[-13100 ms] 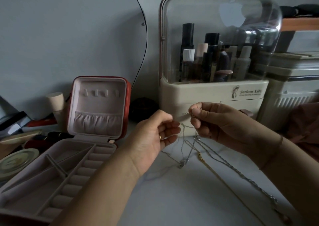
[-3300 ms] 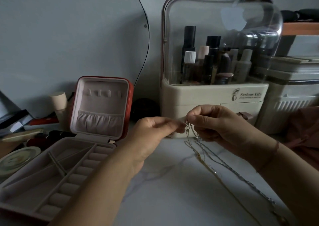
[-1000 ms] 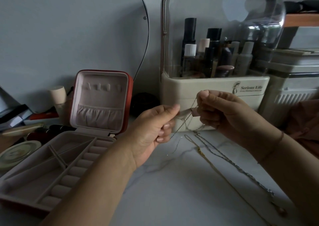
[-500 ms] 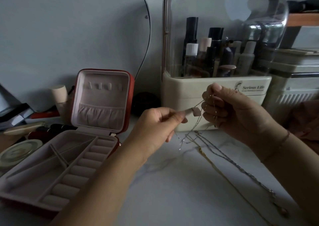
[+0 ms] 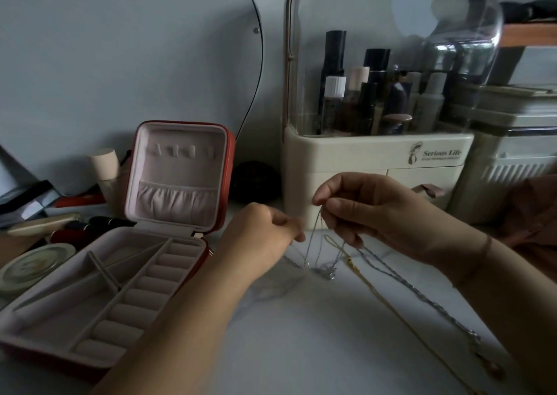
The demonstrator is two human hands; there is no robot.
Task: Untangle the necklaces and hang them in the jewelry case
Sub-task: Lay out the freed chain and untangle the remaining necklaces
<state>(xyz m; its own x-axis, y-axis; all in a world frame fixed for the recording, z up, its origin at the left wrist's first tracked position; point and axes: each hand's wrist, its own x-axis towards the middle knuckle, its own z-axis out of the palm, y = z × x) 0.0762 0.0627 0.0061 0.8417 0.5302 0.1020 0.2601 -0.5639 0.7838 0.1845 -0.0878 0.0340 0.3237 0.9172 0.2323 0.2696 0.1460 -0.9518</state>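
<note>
Six entries, by size.

1. Tabletop [image 5: 301, 340]: white, marbled, and carrying everything we list below.

2. Cosmetics organiser [image 5: 346, 159]: cream base with a clear domed lid and bottles standing inside. It sits at 1 o'clock, at the back of the tabletop.

3. Jewelry case [image 5: 177, 168]: red shell with a pale pink lining, at 9 o'clock. It lies open with its lid upright. We see no chain on the lid's row of hooks, and the tray's ring rolls and compartments hold nothing.

4. Right hand [image 5: 367, 214]: just right of centre, raised above the tabletop. Its thumb and forefinger pinch the top of the thin silver necklace [image 5: 313, 235]. Left hand [image 5: 259, 235]: just left of centre, at 9 o'clock from the right hand. Its fingers are curled and its fingertips pinch another strand of the same chain.

5. Thick silver necklace [image 5: 422, 294] and gold necklace [image 5: 377, 292]: both lie on the tabletop and trail from under the right hand toward 4 o'clock.

6. Thin silver necklace: it hangs between the two hands, its lowest loops bunched on the tabletop at 6 o'clock from them, beside the gold one's end.
</note>
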